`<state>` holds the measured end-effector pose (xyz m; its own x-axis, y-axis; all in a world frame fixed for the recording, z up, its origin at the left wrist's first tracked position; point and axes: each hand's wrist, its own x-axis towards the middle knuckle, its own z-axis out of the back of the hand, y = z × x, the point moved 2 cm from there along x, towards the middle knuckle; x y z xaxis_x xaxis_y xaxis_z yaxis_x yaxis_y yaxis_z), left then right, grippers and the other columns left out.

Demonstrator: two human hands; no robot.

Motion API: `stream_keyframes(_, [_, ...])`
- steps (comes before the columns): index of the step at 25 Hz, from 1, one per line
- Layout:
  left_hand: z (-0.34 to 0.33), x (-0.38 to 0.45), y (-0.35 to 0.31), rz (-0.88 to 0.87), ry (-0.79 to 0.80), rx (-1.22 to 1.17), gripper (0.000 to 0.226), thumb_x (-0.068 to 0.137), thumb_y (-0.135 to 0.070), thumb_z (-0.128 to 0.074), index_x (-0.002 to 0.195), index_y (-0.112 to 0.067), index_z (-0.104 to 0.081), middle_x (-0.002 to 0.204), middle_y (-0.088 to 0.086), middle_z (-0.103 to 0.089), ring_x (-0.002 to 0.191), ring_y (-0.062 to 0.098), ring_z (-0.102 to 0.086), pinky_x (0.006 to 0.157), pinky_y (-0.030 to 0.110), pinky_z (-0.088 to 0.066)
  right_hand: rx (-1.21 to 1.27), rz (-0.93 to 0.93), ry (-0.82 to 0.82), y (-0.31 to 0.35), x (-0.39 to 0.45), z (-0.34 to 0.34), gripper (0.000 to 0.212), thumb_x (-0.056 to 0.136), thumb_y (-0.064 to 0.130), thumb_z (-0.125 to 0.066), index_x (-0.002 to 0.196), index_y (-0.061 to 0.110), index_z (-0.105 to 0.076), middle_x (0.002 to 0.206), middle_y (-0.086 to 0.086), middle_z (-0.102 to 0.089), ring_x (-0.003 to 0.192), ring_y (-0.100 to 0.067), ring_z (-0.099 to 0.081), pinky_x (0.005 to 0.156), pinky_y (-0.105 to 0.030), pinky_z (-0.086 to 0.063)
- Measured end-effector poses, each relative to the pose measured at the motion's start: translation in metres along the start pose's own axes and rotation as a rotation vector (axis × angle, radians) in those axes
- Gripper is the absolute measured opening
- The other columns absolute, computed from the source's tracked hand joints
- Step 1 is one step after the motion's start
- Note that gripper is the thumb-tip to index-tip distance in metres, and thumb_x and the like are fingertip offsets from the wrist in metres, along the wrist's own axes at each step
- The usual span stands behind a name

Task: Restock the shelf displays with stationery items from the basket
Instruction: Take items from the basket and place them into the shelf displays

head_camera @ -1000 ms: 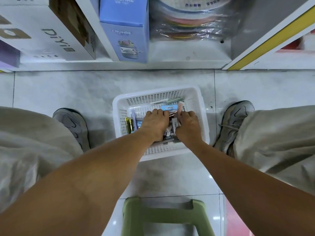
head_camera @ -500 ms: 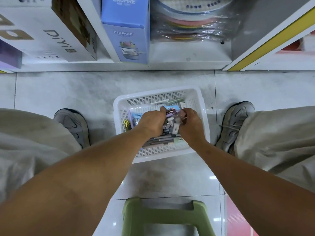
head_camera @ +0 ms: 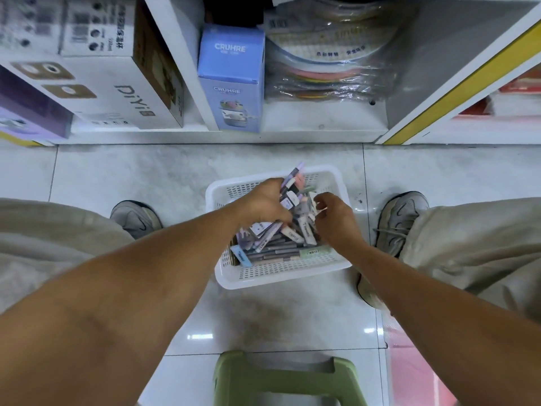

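White shelving (head_camera: 292, 133) runs along the far side of the grey tiled floor (head_camera: 146, 177), well beyond the basket (head_camera: 278, 273). On it stand a large DiYi box (head_camera: 117, 92), a blue CRUHRE box (head_camera: 231, 77) and wrapped coloured discs (head_camera: 330, 65). Nearer than the basket is a green stool (head_camera: 287, 376). The white perforated basket sits on the floor between two grey shoes (head_camera: 134, 218), holding loose pens and labelled stationery (head_camera: 278, 247). Above the basket, the left hand (head_camera: 263, 203) has its grip curled round a bundle of pens (head_camera: 292, 186), their ends pointing toward the shelving. The right hand (head_camera: 333, 218) is just beside the bundle, fingers bent, pinching a small item; which one I cannot tell.
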<state>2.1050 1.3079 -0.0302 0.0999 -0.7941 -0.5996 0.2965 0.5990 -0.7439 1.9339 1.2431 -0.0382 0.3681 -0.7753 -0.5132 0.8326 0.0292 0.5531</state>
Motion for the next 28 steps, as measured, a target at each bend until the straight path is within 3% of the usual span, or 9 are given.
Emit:
stream_keyframes(2, [0.005,-0.007,-0.010,-0.013,-0.017,-0.092,0.037,0.066,0.000,-0.079,0.095,-0.017,-0.065,0.087,0.001,-0.072,0.079,0.016,-0.069,0.074,0.033,-0.058,0.027,0.007,0.055,0.010,-0.003,0.008,0.042,0.083,-0.004,-0.049,0.115,0.015,-0.065,0.102,0.001,-0.068,0.088,-0.019,-0.062,0.068,-0.020,-0.047])
stream_keyframes(4, [0.010,-0.015,-0.024,-0.015,-0.028,-0.185,0.030,0.066,0.003,-0.075,0.087,-0.015,-0.066,0.077,0.000,-0.070,0.071,0.017,-0.068,0.072,0.035,-0.059,0.132,0.004,0.150,0.022,-0.005,0.020,0.035,0.081,-0.007,-0.057,0.109,0.010,-0.068,0.092,-0.002,-0.072,0.084,-0.021,-0.066,0.074,-0.026,-0.053])
stream_keyframes(6, [0.015,-0.025,-0.038,0.009,-0.043,-0.246,0.030,0.064,0.002,-0.074,0.091,-0.008,-0.067,0.080,0.005,-0.069,0.073,0.020,-0.068,0.077,0.040,-0.059,0.298,-0.027,0.345,0.038,-0.013,0.036,0.025,0.082,-0.007,-0.063,0.104,0.004,-0.068,0.087,-0.007,-0.076,0.079,-0.022,-0.068,0.072,-0.033,-0.056])
stream_keyframes(10, [0.030,-0.057,-0.077,-0.028,-0.057,-0.386,0.031,0.065,0.006,-0.075,0.093,-0.004,-0.069,0.087,0.012,-0.067,0.081,0.024,-0.065,0.090,0.047,-0.053,0.423,-0.031,0.765,0.077,-0.033,0.077,0.031,0.087,-0.007,-0.064,0.117,-0.001,-0.064,0.114,-0.020,-0.072,0.098,-0.028,-0.072,0.074,-0.032,-0.059])
stream_keyframes(13, [0.050,-0.090,-0.113,-0.068,-0.061,-0.488,0.032,0.070,0.012,-0.073,0.100,0.004,-0.069,0.091,0.019,-0.069,0.085,0.031,-0.067,0.090,0.051,-0.053,0.467,0.051,0.881,0.111,-0.053,0.116,0.037,0.089,-0.004,-0.067,0.125,-0.001,-0.060,0.120,-0.022,-0.070,0.107,-0.033,-0.071,0.078,-0.032,-0.060])
stream_keyframes(19, [0.086,-0.161,-0.187,-0.193,-0.121,-0.599,0.032,0.078,0.019,-0.063,0.108,0.009,-0.066,0.092,0.030,-0.068,0.075,0.037,-0.070,0.069,0.049,-0.061,0.563,0.303,0.760,0.178,-0.097,0.177,0.051,0.081,0.020,-0.082,0.125,0.005,-0.063,0.113,-0.023,-0.072,0.092,-0.026,-0.074,0.071,-0.026,-0.061])
stream_keyframes(23, [0.111,-0.197,-0.229,-0.263,-0.128,-0.642,0.033,0.077,0.020,-0.063,0.107,0.007,-0.067,0.095,0.031,-0.070,0.076,0.036,-0.073,0.069,0.042,-0.061,0.605,0.470,0.514,0.214,-0.117,0.215,0.030,0.086,0.033,-0.076,0.107,0.012,-0.075,0.100,-0.016,-0.074,0.087,-0.020,-0.070,0.070,-0.027,-0.057])
stream_keyframes(28, [0.132,-0.214,-0.266,-0.292,-0.166,-0.677,0.028,0.077,0.017,-0.066,0.103,0.008,-0.068,0.092,0.031,-0.072,0.078,0.035,-0.074,0.065,0.039,-0.060,0.727,0.486,0.334,0.252,-0.122,0.243,0.009,0.088,0.012,-0.073,0.081,0.007,-0.076,0.079,-0.019,-0.069,0.060,-0.019,-0.063,0.058,-0.025,-0.051])
